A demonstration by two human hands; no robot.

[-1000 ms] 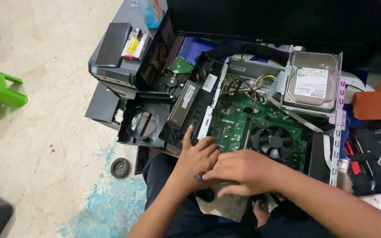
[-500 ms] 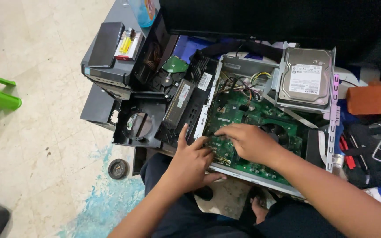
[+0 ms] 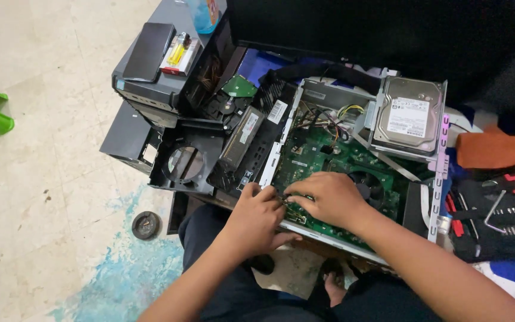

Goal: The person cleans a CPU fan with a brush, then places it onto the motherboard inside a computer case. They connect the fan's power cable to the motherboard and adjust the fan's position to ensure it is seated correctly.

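Hands (image 3: 323,200) hide motherboard (image 3: 335,158) edge

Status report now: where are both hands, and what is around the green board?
Left hand and right hand on green motherboard, near edge, fingertips meeting. Grip hidden. Cooling fan beside right hand; hard drive above, apart.

My left hand (image 3: 257,217) and right hand (image 3: 323,200) are bare (no gloves, no sleeves); I wear dark trousers (image 3: 222,292).
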